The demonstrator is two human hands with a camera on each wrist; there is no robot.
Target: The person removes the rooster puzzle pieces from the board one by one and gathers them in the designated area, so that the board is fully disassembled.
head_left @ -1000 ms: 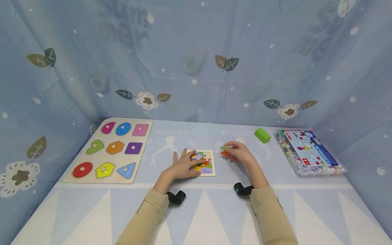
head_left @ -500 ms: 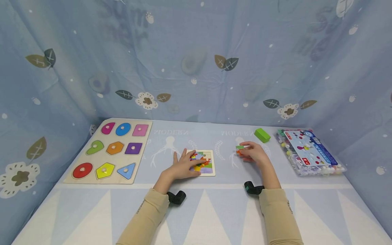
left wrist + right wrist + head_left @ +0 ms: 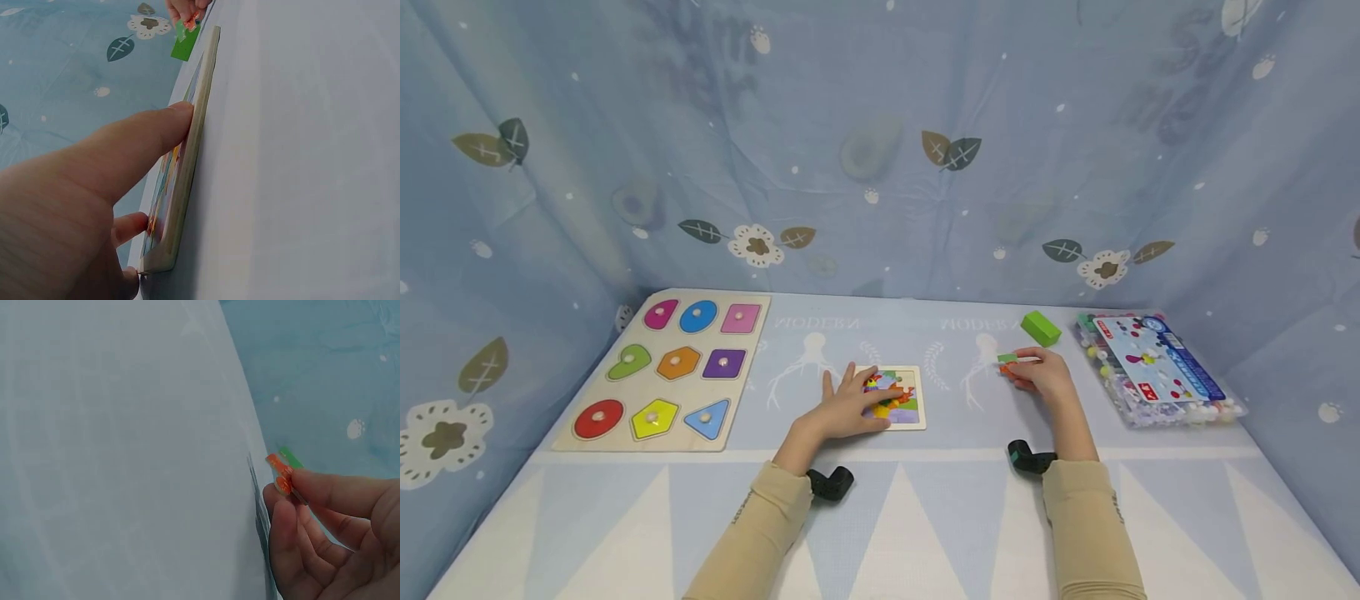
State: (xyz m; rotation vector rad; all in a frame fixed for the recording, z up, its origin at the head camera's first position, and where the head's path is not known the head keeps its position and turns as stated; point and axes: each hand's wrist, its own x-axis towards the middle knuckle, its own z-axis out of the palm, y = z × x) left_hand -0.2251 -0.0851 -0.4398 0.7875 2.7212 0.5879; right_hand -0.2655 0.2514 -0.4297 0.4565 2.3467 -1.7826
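Observation:
My left hand (image 3: 841, 412) rests on a small jigsaw puzzle board (image 3: 921, 400) with a pale wooden frame and a colourful picture. Its fingers are spread over the picture. In the left wrist view, the thumb (image 3: 156, 128) lies along the near edge of the board, and other fingertips touch its far end. Off to the right, my right hand (image 3: 1047, 375) pinches a small green-and-orange jigsaw piece (image 3: 1006, 358) between thumb and fingers. The right wrist view has this jigsaw piece (image 3: 282, 480) seen nearly edge-on, partly covered by the fingers.
A shape-peg board (image 3: 692, 396) with several coloured knobbed shapes lies at the left. A green block (image 3: 1041, 329) stands just behind my right hand. Farther right is a clear box of beads (image 3: 1157, 367) with a printed label. A patterned curtain (image 3: 880, 225) closes off the back.
My right hand has moved to the right with the jigsaw piece, away from the puzzle board and closer to the green block. The left hand stays on the board.

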